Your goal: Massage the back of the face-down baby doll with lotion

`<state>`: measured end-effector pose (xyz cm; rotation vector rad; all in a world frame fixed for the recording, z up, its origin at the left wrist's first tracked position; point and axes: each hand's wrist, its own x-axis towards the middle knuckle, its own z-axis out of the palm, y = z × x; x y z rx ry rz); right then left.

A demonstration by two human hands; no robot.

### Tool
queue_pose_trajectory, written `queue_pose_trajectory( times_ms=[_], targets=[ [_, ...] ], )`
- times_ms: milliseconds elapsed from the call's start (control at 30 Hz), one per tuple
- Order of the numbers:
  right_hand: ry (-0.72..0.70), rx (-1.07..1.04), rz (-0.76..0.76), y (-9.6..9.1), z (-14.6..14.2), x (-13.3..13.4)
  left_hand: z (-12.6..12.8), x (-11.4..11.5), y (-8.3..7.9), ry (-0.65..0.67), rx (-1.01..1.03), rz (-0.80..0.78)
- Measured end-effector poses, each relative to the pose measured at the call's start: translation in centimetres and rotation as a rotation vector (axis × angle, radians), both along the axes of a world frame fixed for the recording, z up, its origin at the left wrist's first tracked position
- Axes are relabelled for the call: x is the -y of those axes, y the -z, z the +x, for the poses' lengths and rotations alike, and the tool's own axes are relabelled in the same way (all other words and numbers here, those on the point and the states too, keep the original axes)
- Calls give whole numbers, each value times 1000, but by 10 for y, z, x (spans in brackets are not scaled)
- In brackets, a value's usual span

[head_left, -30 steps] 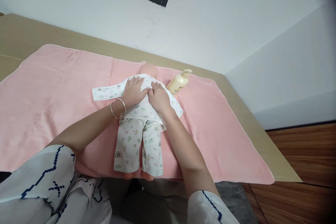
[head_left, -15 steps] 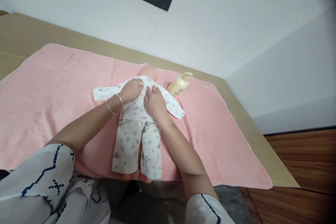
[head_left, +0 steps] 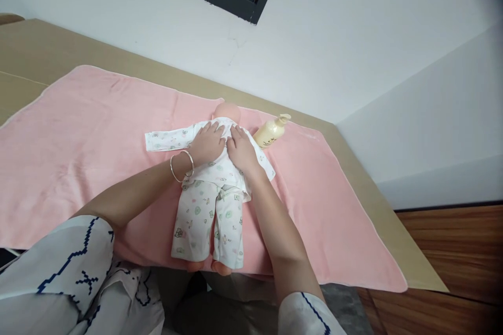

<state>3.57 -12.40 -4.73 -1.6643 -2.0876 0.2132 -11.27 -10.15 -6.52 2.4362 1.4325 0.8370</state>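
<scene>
A baby doll [head_left: 227,113] lies on a pink blanket, its head toward the wall and its feet at the near edge. It wears a white printed top [head_left: 208,171] and matching trousers [head_left: 196,220]. My left hand [head_left: 207,144], with two bangles [head_left: 182,166] at the wrist, rests flat on the left side of the chest, fingers spread. On the right side of the chest lies my right hand [head_left: 241,151], its fingers stretched out. Both palms are hidden against the cloth. One sleeve [head_left: 167,140] extends to the left; the right one is partly behind my forearm.
A pale yellow pump bottle [head_left: 270,132] leans or lies just right of the doll's head. The pink blanket [head_left: 102,131] covers much of the tan table [head_left: 353,167]. Behind stands a white wall with a dark window frame [head_left: 251,8]. Wooden panels [head_left: 451,235] are at the lower right.
My left hand has opened from curled to spread fingers and moved right on the chest. My right hand has shifted slightly up the chest. The top's lower right hem now hangs looser beside the trousers.
</scene>
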Motion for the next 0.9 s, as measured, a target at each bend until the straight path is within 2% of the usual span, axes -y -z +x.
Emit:
queue_pose_trajectory(
  times_ms=[133, 233, 333, 433, 633, 767, 900],
  targets=[
    [86, 106, 68, -4, -30, 26, -11, -27, 6, -28, 5, -96],
    [81, 143, 53, -9, -34, 33, -9, -23, 7, -80, 6, -76],
    [48, 49, -2, -16, -21, 24, -1, -5, 4, -88, -24, 21],
    [11, -29, -17, -13, -5, 8, 5, 7, -1, -66, -31, 59],
    [9, -44, 15, 5, 7, -11, 5, 0, 7, -109, 76, 34],
    [4, -25, 26, 9, 8, -11, 6, -1, 13, -129, 105, 54],
    [12, -23, 51, 10, 6, -10, 6, 1, 12, -123, 112, 45]
  ],
)
